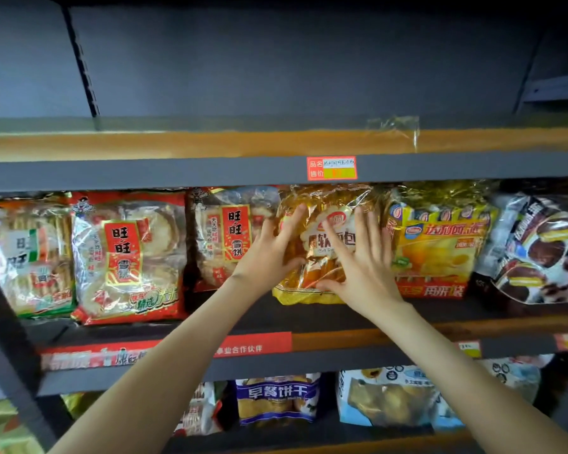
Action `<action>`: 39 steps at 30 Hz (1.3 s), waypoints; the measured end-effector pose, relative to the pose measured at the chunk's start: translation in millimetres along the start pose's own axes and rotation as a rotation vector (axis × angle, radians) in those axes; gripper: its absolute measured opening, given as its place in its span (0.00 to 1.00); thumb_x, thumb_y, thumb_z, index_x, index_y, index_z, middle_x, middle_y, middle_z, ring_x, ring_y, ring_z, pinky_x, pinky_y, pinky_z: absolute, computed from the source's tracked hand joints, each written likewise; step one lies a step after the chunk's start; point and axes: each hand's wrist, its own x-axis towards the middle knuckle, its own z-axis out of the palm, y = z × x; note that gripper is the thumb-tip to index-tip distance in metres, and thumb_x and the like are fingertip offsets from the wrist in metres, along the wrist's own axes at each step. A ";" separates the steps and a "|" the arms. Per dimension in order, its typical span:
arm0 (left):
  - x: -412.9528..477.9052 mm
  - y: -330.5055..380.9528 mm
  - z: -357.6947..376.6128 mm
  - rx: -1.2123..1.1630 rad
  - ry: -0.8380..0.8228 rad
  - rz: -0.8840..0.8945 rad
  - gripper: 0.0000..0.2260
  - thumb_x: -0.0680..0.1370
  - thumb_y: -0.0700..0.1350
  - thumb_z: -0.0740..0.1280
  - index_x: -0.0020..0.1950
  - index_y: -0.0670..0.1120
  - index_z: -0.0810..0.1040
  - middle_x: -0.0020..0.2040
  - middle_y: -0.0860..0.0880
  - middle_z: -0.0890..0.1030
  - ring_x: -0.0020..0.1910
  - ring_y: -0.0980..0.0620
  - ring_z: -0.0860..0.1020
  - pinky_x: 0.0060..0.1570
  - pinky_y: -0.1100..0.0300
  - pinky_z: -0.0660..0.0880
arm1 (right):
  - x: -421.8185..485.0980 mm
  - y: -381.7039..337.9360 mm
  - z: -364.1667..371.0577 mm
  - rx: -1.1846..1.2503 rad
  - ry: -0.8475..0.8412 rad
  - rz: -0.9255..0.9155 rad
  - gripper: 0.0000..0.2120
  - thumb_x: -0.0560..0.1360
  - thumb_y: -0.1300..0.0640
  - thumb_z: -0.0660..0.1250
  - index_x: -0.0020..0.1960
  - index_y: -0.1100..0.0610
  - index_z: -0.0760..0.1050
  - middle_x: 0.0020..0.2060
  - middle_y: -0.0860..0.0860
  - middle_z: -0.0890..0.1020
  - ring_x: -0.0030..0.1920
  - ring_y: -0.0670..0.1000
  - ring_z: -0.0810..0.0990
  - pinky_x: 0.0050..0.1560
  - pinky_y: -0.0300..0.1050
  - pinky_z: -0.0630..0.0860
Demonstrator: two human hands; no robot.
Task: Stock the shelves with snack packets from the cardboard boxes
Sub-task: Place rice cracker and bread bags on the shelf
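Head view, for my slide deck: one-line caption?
Left hand and right hand press a golden bread packet into its row on the middle shelf.

Red price label (332, 168) is front and center, crumpled clear plastic (394, 127) just up-right of it, long red promo strip (164, 352) well below-left.

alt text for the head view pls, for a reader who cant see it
A left hand and right hand press flat on a golden bread packet standing on the middle shelf, between a rice cracker packet and a yellow packet.
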 end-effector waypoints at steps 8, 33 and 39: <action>9.7 -1.8 6.9 0.051 0.047 -0.056 0.43 0.76 0.54 0.69 0.76 0.64 0.38 0.67 0.37 0.64 0.56 0.39 0.74 0.51 0.48 0.78 | 30.7 7.4 16.9 -0.020 -0.221 -0.054 0.60 0.64 0.27 0.66 0.69 0.40 0.20 0.71 0.52 0.25 0.72 0.57 0.23 0.66 0.63 0.26; 21.7 30.1 50.9 0.796 0.052 0.181 0.48 0.69 0.76 0.54 0.78 0.51 0.37 0.78 0.45 0.39 0.76 0.43 0.39 0.67 0.37 0.26 | -29.2 127.6 -10.7 0.251 -0.101 0.445 0.68 0.58 0.33 0.74 0.69 0.45 0.19 0.69 0.54 0.21 0.70 0.57 0.23 0.69 0.68 0.36; 8.2 78.1 51.7 0.515 0.166 0.137 0.36 0.72 0.60 0.69 0.76 0.48 0.63 0.75 0.39 0.62 0.75 0.36 0.57 0.70 0.34 0.41 | -42.0 131.5 -21.1 0.181 -0.080 0.349 0.61 0.67 0.39 0.73 0.73 0.48 0.25 0.72 0.54 0.27 0.73 0.57 0.29 0.72 0.63 0.40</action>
